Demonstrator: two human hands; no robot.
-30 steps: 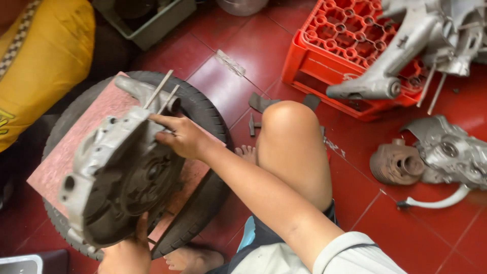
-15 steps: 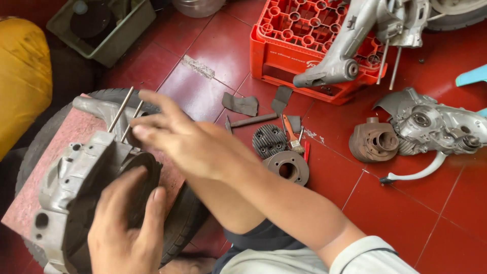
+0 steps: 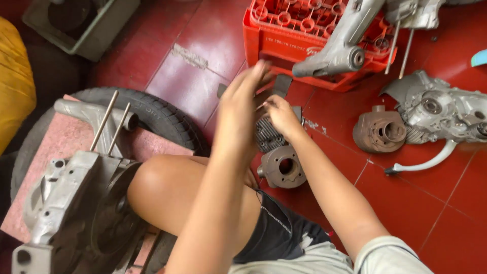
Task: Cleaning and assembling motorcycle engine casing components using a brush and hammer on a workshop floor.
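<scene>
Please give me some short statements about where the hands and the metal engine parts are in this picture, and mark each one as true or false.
1. Both hands reach toward the finned cylinder head lying on the red floor. True.
2. The red plastic crate is empty. False: a grey metal engine casing rests on top of it.
3. The grey engine block with two long studs sits on a pinkish board laid over a tyre. True.
4. The left hand grips the two studs. False: it is raised over the floor, apart from them.
5. The right hand is at the cylinder head, and a round rusty cylinder lies just below. True.
</scene>
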